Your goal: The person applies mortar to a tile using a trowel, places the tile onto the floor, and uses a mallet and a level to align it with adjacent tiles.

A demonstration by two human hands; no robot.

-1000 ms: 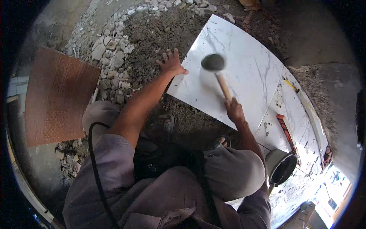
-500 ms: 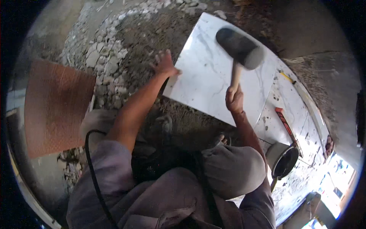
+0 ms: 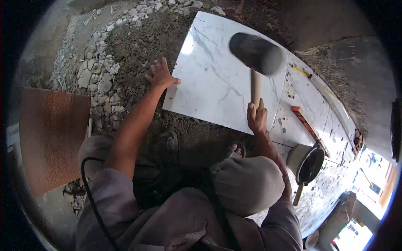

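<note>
My left hand has its fingers spread beside the left edge of a white marble-patterned tile, its thumb at that edge. My right hand grips the wooden handle of a mallet, whose dark, blurred head hangs above the tile's upper right part. Dark, rough mortar borders the tile on the left. More tiles, spattered with grime, lie to the right, with a red-and-black bar, probably a level, and a yellow tool on them.
A bucket with a handled tool stands by my right knee. Broken pale rubble lies at the upper left, and a brown patterned board is at the left. A bright opening shows at the far right. My sandalled feet are below the tile.
The mallet has risen from low over the tile's middle to nearer the camera, and further right on the tile. My left hand stays at the edge. The view has shifted slightly.
</note>
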